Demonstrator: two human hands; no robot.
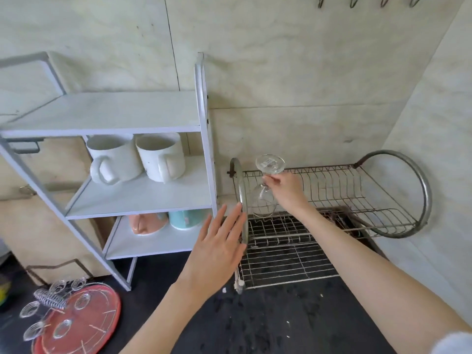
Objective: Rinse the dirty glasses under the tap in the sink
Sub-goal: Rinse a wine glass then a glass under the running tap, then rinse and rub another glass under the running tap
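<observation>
Pinching an upturned glass [263,201] above the rack [286,251] edge, right hand [286,190] (left hand [217,249] flat, grip empty).

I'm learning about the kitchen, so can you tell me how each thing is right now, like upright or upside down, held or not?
Glass: upside down, held by its stem over the rack.
Right hand: pinches the glass stem.
Left hand: open, fingers straight, holds nothing.
Rack: no dishes seen in it.
White mugs: upright on the shelf.
Tray: flat on the counter.
</observation>
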